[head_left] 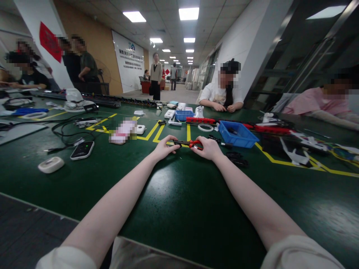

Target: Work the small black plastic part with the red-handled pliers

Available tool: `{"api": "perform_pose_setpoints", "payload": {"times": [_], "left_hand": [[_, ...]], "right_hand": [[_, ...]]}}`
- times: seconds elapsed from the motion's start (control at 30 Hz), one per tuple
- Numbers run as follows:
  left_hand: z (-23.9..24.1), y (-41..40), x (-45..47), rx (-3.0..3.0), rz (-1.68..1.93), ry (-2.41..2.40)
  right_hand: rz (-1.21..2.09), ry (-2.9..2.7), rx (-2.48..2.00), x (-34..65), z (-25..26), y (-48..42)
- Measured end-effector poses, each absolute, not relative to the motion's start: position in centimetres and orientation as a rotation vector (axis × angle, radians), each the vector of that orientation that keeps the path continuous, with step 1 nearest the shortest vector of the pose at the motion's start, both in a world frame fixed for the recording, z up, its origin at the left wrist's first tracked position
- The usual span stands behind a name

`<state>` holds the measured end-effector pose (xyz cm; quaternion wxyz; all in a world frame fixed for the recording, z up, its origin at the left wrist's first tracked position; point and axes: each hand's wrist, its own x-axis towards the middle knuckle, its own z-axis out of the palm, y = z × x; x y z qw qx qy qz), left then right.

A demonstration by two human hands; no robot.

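Observation:
Red-handled pliers [193, 143] lie across the space between my hands, their dark jaws pointing left. My right hand [211, 148] is closed around the red handles. At the jaw end, my left hand [164, 148] is closed in a pinch, thumb and fingers around something small and dark. The jaws reach the left fingertips; whether they bite on the small piece cannot be made out. Just right of my right hand lies a bundle of black cables [237, 159]. A blue bin [238, 136] with dark items in it stands beyond that hand.
On the green table [174, 209], a phone [82, 150], a white round-cornered device [51, 164] and black cables [60, 130] lie left. Farther back are a smaller blue bin [183, 115], a white ring [205, 127] and red strips [200, 120]. A person [221, 89] sits opposite.

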<state>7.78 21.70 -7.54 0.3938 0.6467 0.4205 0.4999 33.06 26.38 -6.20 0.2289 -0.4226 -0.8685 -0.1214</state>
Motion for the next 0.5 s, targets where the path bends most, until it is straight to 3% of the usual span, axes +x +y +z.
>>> {"api": "perform_pose_setpoints", "payload": {"times": [0.5], "left_hand": [[-7.78,21.86,7.71,1.648,1.291,1.055]], "right_hand": [[-0.394,-2.386,-1.070,32.82,-6.14,26.61]]}}
